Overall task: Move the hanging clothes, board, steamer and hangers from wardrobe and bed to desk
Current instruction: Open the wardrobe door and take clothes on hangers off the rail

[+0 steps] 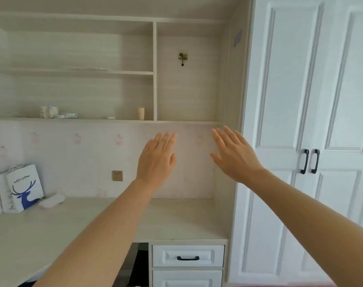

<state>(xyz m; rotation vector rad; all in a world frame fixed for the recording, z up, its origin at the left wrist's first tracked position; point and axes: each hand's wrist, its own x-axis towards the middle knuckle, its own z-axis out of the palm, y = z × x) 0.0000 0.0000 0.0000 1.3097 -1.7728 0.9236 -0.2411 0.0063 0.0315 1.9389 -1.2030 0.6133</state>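
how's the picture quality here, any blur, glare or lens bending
Head view: soft, even daylight with no hard shadows or glare; the whole frame is slightly smeared, so the small items on the shelf and the print on the paper bag are fuzzy. Wide-angle bending curves the wardrobe doors and the desk edge. Both open hands, left hand and right hand, look mildly blurred.

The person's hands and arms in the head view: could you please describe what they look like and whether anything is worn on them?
Both forearms are bare as far as the picture shows, with no sleeve in view. The left hand and the right hand wear no gloves, and no watch or bracelet shows at either wrist. I see no ring, though the fingers are slightly blurred. No markings are visible.
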